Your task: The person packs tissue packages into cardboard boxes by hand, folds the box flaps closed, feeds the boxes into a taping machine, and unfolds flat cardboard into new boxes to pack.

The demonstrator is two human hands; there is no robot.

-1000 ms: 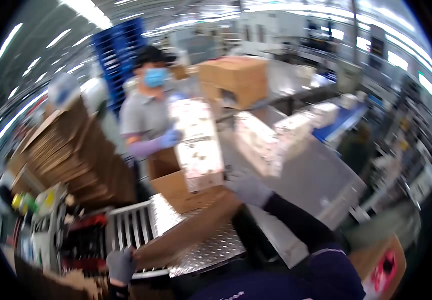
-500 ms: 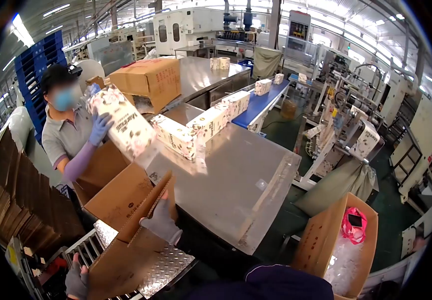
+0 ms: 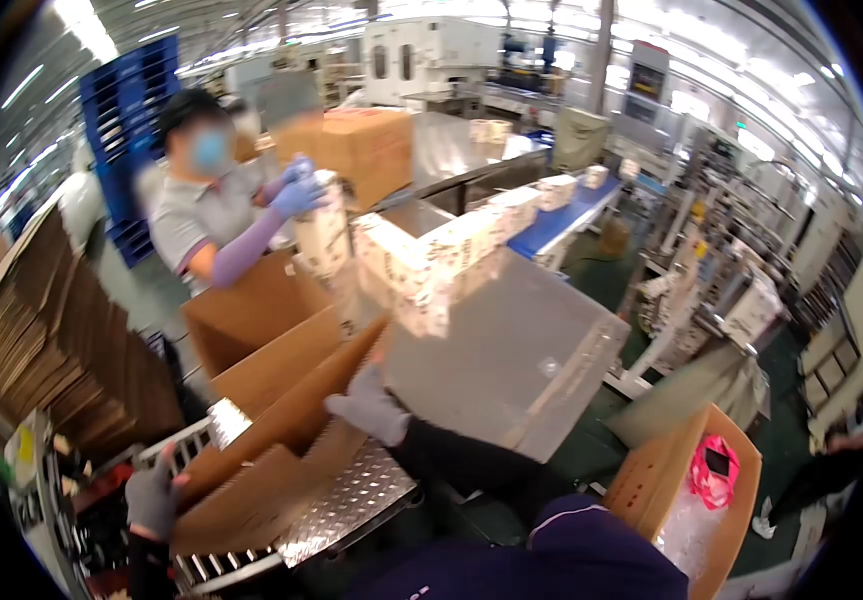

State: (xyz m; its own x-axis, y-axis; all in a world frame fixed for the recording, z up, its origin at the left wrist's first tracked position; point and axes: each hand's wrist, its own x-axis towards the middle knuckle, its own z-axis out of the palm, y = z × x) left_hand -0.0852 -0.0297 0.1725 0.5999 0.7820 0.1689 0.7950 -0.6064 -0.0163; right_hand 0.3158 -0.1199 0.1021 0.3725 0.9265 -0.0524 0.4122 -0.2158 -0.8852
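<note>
A brown cardboard box lies tilted on the rollers in front of me. My left hand, in a grey glove with bare fingertips, grips its left edge, the thumb pointing up. On the far right side, my right hand wears the same kind of glove and is closed on a raised flap. Its fingertips are partly blurred. Just beyond stands a second open carton, close against mine. Across from me a co-worker in purple gloves holds a flower-printed pack above that carton.
Several flower-printed packs line the metal table and the blue conveyor belt. Flattened cardboard is stacked at left. A carton with clear plastic and a pink bag stands at lower right.
My view has turned, so the scene sits further right. My box has tipped lower and spread wider between my hands. The co-worker's pack has swung from slanted to nearly upright.
</note>
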